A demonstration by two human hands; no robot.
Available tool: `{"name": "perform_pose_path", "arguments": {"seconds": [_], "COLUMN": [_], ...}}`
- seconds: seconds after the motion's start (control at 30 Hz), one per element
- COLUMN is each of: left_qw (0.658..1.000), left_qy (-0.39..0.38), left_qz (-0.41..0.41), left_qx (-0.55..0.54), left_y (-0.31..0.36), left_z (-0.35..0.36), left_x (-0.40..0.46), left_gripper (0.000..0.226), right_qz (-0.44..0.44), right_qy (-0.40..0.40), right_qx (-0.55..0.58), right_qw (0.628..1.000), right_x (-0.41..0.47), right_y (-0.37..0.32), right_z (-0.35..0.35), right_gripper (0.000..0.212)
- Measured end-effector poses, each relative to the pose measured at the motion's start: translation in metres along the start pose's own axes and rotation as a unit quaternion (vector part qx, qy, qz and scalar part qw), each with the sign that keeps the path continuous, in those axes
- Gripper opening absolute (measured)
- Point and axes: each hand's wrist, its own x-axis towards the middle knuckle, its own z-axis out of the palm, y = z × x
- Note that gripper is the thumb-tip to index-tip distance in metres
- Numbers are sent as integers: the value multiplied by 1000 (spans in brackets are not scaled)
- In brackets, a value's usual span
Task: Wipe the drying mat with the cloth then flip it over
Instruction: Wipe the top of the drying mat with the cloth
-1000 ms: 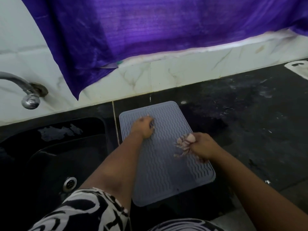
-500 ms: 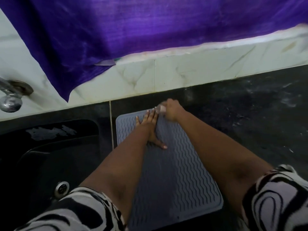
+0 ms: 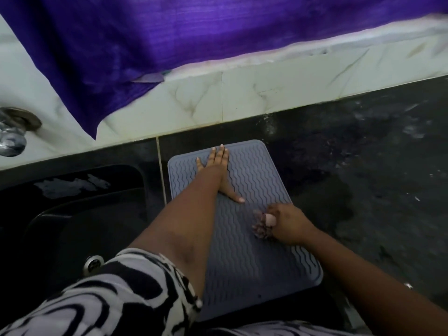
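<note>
A grey drying mat (image 3: 254,263) with wavy ridges lies flat on the black counter, its long side running away from me. My left hand (image 3: 219,170) presses flat on the mat's far part, fingers spread and pointing toward the wall. My right hand (image 3: 287,224) rests on the mat's right edge near its middle, closed around a small crumpled pinkish-brown cloth (image 3: 263,225) that touches the mat. My left forearm hides part of the mat's left side.
A black sink (image 3: 72,226) with a metal drain (image 3: 93,263) sits left of the mat. A metal tap (image 3: 12,134) juts from the marble wall at far left. A purple fabric (image 3: 169,37) hangs above. The black counter (image 3: 375,178) to the right looks wet.
My right hand has dragged the cloth from the mat's far edge back toward me to the mat's right middle. My left hand has slid slightly farther up the mat, still flat.
</note>
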Motion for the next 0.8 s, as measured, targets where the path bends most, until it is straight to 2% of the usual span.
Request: {"name": "perform_pose_path", "arguments": {"seconds": [0.03, 0.07, 0.1, 0.17, 0.2, 0.3, 0.37, 0.43, 0.6, 0.73, 0.77, 0.8], "left_qw": [1000, 1000, 1000, 999, 999, 999, 999, 999, 999, 998, 998, 998], "left_qy": [-6, -16, -24, -26, -25, -18, -17, -12, 7, 24, 24, 23], "left_qz": [6, 11, 11, 3, -2, -4, 6, 17, 42, 52, 57, 64], "left_qx": [3, 9, 16, 35, 39, 31, 30, 31, 18, 15, 12, 5], "left_y": [-1, -2, -3, -2, -1, -2, -4, -9, -10, -8, -6, -4], "left_z": [-3, -6, -9, -9, -8, -6, -6, -3, -1, 2, 4, 6], "left_x": [0, 2, 3, 5, 5, 6, 8, 10, 3, -10, -16, -21], "left_gripper": [167, 167, 167, 171, 172, 174, 174, 172, 165, 152, 148, 142], "right_qz": [23, 33, 33, 4, -12, -39, -64, -90, -91, -23, -11, -8], "right_qy": [-21, -8, 41, 138, 157, 103, 122, 139, 111, -15, -35, -22], "right_qx": [37, 78, 100, 59, 42, 8, -67, -88, -27, 6, 52, 78], "right_qw": [999, 996, 994, 989, 987, 994, 988, 982, 989, 1000, 998, 997], "right_x": [5, 13, 26, 59, 74, 94, 83, 58, -23, -57, -54, -46], "right_y": [-1, -4, -8, -19, -26, -26, -11, 5, 25, 24, 21, 17], "right_z": [-9, -20, -30, -48, -52, -37, -12, 12, 47, 33, 23, 13], "right_gripper": [10, 7, 7, 5, 9, 25, 38, 48, 34, 13, 7, 14]}}
